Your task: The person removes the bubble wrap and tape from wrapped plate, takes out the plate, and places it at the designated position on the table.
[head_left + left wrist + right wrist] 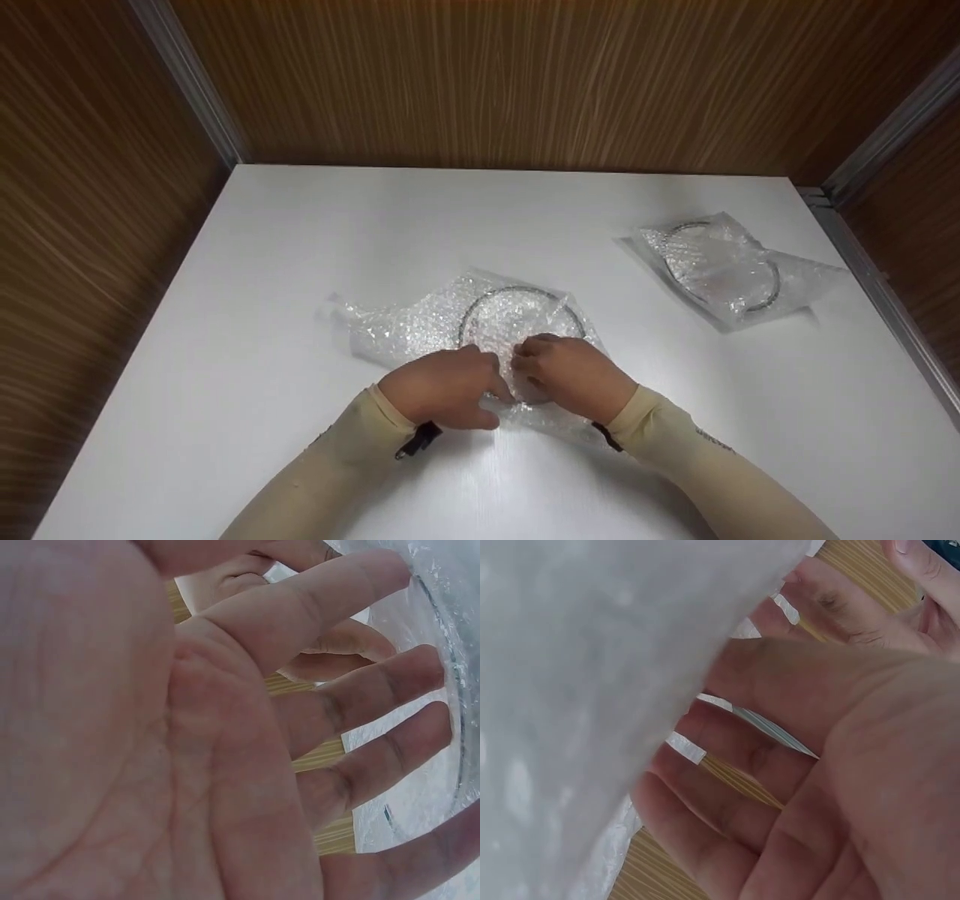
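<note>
Pale sleeves [315, 465] reach in from the near edge, with a black strap [418, 441] at the left wrist. The left hand [450, 386] is spread wide, its fingers nearly straight and touching the near wrap [409, 326]. The right hand [574, 375], just beside it, bends over the same wrap; plastic covers its fingertips in the right wrist view, so whether they pinch it cannot be told.

That wrap, clear bubble plastic, lies at the middle of the white counter [247, 315], one loose end stretching left. A thin dark ring [517, 289] shows through it, partly hidden by the hands.

Farther off to the right, well apart, lies a second wrap [716, 262], crumpled, with another ring [777, 283] inside. Beyond the counter's far edge stands a wood-grain wall [510, 90].
</note>
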Demonstrator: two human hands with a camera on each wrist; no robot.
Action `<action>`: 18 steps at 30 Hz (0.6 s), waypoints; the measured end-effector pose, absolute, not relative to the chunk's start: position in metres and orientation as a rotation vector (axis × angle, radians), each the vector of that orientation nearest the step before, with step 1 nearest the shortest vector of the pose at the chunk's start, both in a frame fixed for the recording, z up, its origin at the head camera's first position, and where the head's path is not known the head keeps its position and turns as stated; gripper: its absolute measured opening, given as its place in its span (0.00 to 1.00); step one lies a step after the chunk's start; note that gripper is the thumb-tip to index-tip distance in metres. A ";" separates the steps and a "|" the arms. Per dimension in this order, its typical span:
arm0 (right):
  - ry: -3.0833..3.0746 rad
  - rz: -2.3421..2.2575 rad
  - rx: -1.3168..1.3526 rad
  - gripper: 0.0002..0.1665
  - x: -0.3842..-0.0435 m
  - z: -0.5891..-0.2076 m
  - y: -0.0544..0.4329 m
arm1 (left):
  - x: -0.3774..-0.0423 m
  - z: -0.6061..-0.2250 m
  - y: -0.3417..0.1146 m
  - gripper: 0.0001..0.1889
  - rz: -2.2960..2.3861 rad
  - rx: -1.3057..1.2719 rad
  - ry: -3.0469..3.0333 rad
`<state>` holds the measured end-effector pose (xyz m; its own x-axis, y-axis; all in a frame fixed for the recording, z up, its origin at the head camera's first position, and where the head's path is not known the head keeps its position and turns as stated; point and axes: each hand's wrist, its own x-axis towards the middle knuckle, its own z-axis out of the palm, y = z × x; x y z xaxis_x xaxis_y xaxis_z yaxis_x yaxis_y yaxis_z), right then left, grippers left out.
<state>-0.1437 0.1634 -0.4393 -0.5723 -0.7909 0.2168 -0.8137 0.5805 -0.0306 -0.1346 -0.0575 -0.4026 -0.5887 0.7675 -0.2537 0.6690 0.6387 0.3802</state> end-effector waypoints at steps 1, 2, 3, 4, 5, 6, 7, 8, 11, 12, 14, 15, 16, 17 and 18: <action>-2.627 0.190 1.348 0.10 -0.144 -0.439 0.163 | -0.135 -0.402 -0.057 0.16 0.345 1.141 2.466; -2.624 0.190 1.351 0.09 -0.144 -0.439 0.163 | -0.135 -0.402 -0.057 0.15 0.344 1.144 2.464; -2.621 0.187 1.351 0.09 -0.144 -0.439 0.164 | -0.135 -0.402 -0.057 0.15 0.344 1.143 2.461; -2.619 0.184 1.352 0.09 -0.145 -0.438 0.164 | -0.135 -0.402 -0.056 0.15 0.343 1.145 2.461; -2.619 0.184 1.354 0.09 -0.145 -0.438 0.164 | -0.135 -0.402 -0.056 0.15 0.339 1.151 2.460; -2.620 0.182 1.356 0.09 -0.145 -0.438 0.164 | -0.136 -0.402 -0.056 0.15 0.334 1.156 2.459; -2.621 0.182 1.358 0.09 -0.145 -0.437 0.164 | -0.136 -0.402 -0.055 0.14 0.326 1.164 2.460; -2.620 0.180 1.361 0.09 -0.145 -0.437 0.164 | -0.136 -0.402 -0.055 0.14 0.318 1.167 2.460; -2.615 0.168 1.370 0.09 -0.145 -0.437 0.164 | -0.136 -0.403 -0.056 0.13 0.313 1.166 2.464; -2.611 0.162 1.375 0.10 -0.145 -0.437 0.164 | -0.136 -0.403 -0.056 0.13 0.318 1.157 2.464; -2.600 0.141 1.383 0.10 -0.145 -0.437 0.164 | -0.136 -0.402 -0.056 0.13 0.325 1.136 2.463; -2.593 0.132 1.386 0.11 -0.144 -0.437 0.164 | -0.136 -0.402 -0.056 0.13 0.329 1.124 2.463; -2.588 0.123 1.387 0.11 -0.144 -0.436 0.164 | -0.136 -0.401 -0.056 0.13 0.331 1.116 2.464; -2.585 0.117 1.388 0.12 -0.144 -0.436 0.164 | -0.136 -0.401 -0.056 0.13 0.328 1.109 2.464; -2.583 0.116 1.388 0.12 -0.144 -0.436 0.163 | -0.136 -0.400 -0.056 0.13 0.325 1.105 2.464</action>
<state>-0.1436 0.1635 -0.4362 -0.5359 -0.8157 0.2179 -0.8319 0.5542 0.0287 -0.1360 -0.0562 -0.4002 -0.5967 0.7528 -0.2779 0.6552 0.6570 0.3729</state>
